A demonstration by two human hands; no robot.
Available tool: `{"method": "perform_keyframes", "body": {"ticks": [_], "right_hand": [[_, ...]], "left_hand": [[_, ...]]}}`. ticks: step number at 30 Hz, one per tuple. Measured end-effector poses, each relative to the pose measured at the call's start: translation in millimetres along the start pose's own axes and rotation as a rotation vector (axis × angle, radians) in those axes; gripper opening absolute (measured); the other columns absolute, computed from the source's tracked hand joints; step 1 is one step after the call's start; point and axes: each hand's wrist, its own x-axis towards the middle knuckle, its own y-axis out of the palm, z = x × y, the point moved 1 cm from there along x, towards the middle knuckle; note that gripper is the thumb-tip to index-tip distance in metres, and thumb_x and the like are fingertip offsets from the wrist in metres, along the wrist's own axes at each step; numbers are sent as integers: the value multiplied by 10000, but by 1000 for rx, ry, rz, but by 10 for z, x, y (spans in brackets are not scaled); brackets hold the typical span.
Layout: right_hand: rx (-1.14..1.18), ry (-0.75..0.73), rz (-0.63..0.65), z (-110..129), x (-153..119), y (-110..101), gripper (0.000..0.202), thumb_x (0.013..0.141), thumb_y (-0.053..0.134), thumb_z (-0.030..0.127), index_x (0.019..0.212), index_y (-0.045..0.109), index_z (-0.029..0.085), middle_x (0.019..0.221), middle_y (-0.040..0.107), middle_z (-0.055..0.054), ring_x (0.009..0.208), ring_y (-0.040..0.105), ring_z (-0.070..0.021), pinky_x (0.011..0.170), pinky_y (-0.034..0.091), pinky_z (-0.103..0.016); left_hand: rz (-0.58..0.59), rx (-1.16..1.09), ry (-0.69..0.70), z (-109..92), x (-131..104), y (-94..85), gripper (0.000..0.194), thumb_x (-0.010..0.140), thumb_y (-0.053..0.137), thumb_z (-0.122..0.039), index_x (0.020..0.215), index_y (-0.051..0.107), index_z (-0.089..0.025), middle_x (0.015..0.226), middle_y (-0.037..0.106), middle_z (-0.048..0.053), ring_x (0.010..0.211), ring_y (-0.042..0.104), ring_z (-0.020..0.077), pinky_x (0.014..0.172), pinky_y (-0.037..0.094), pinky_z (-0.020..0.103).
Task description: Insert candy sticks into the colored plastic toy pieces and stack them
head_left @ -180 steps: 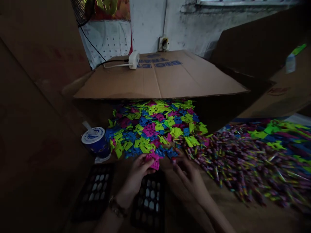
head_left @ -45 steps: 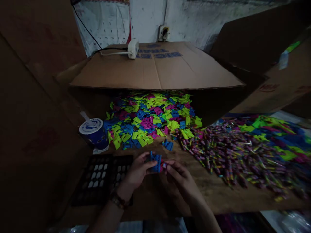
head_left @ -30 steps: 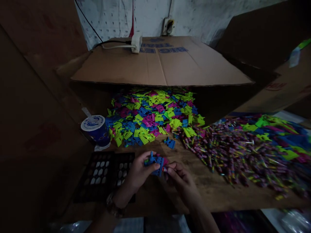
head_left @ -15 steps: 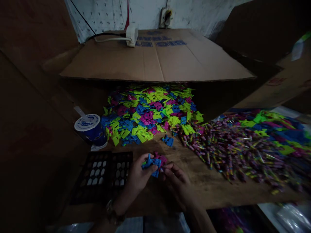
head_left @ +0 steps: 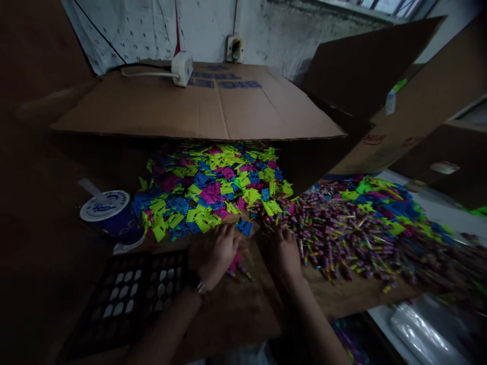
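My left hand (head_left: 221,253) reaches palm down over the wooden table, its fingers slightly bent and a little apart. Just beyond its fingertips lies a blue plastic piece (head_left: 244,226) with slots. Under and beside the palm, a pink plastic piece (head_left: 236,261) rests on the wood with small wrapped sticks by it. My right hand (head_left: 287,253) is at the left edge of a heap of small wrapped sticks (head_left: 342,228), its fingers bent down and mostly hidden. A large pile of yellow, blue and pink flat plastic pieces (head_left: 213,190) spills from a cardboard box (head_left: 205,111).
At left stands a blue cup with a white lid (head_left: 106,213). Nearer are dark trays with pale oval pieces (head_left: 124,291). A white power adapter (head_left: 182,68) sits on the box. More coloured pieces (head_left: 403,210) lie at right, with clear plastic bags (head_left: 422,329) below.
The view has shifted right. My hands held blue and pink plastic pieces together; now they are apart and further forward, and a pink piece lies on the table.
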Motion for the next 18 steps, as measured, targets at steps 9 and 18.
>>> {"method": "perform_keyframes", "body": {"ticks": [9, 18], "right_hand": [[296, 98, -11, -28, -3, 23, 248, 808, 496, 400, 934, 525, 188, 629, 600, -44, 569, 562, -207, 527, 375, -286], [1196, 296, 262, 390, -280, -360, 348, 662, 720, 451, 867, 677, 173, 618, 561, 17, 535, 454, -113, 521, 375, -240]], "left_hand": [[-1, -317, -117, -155, 436, 315, 384, 690, 652, -104, 1056, 557, -174, 1218, 551, 142, 1238, 393, 328, 1031, 274, 490], [144, -1034, -321, -118, 16, -169, 478, 665, 718, -297, 1093, 556, -158, 1004, 654, 80, 825, 644, 195, 671, 547, 325]]}}
